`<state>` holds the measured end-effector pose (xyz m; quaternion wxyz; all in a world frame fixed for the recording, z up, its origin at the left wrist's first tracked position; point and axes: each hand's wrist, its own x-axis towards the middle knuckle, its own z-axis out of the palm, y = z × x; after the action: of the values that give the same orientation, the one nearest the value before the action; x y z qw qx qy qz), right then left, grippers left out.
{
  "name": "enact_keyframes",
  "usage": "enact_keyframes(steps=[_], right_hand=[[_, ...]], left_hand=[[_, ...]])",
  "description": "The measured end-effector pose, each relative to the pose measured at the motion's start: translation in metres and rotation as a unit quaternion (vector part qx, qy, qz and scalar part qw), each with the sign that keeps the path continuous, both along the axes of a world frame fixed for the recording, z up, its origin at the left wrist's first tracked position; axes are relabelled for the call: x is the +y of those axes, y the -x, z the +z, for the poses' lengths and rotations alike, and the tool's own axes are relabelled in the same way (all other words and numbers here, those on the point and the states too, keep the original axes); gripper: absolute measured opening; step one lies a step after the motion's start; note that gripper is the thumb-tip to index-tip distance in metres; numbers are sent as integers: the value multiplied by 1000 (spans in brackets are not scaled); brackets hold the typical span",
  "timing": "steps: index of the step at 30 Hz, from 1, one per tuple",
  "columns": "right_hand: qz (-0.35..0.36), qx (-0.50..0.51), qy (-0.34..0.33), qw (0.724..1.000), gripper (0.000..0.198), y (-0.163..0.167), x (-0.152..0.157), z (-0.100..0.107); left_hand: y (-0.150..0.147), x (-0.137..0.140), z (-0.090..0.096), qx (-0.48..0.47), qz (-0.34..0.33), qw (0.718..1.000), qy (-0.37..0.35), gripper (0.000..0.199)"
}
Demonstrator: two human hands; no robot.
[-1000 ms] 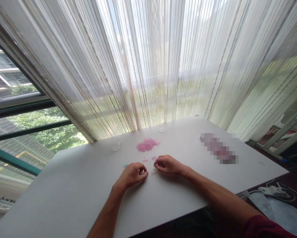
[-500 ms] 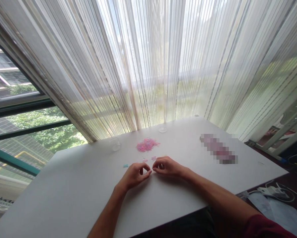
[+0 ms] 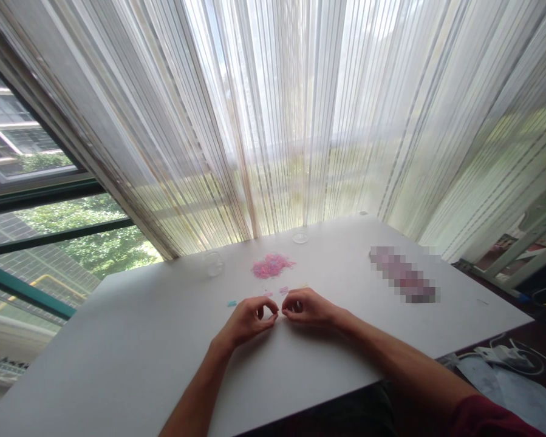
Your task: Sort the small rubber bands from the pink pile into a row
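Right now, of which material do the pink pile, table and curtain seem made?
The pink pile: perhaps plastic or rubber, from its thin tangled strands; finish unclear. The table: possibly laminate, smooth and satin, by its soft, even sheen. The curtain: likely sheer fabric; daylight shows through its folds.

sheer curtains (image 3: 282, 121) hang by a green window frame (image 3: 27, 291), foliage (image 3: 79, 224) outside, white cable (image 3: 509, 357) at lower right.

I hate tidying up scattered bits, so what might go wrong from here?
The left hand sits close to the teal piece and might brush it aside. The right hand is near a small pink piece, which it could nudge. The pink pile looks loose, so a careless reach across might scatter it.
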<state>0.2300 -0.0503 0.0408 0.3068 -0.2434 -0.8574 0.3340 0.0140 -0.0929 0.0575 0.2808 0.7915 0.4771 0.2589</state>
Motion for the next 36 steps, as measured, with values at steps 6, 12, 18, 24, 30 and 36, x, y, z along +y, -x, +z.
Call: enact_keyframes(steps=[6,12,18,24,30,36], right_hand=[[2,21,-4,1000,8,0,3,-4],[-6,26,6,1000,7,1,3,-5],[-47,42,-15,998,7,-6,11,0],[-204,76,-62,974,16,-38,39,4],[-223,43,-57,972,17,-52,52,-7],[-204,10,-25,979,19,-56,54,-8]], left_hand=[[0,1,0,-4,3,1000,-17,13],[3,3,-3,-5,17,999,-30,11],[5,5,-5,-10,24,999,-43,12],[6,7,-8,9,31,998,-52,14],[8,9,-12,43,37,995,-83,16],[9,9,-9,54,58,992,-97,21]])
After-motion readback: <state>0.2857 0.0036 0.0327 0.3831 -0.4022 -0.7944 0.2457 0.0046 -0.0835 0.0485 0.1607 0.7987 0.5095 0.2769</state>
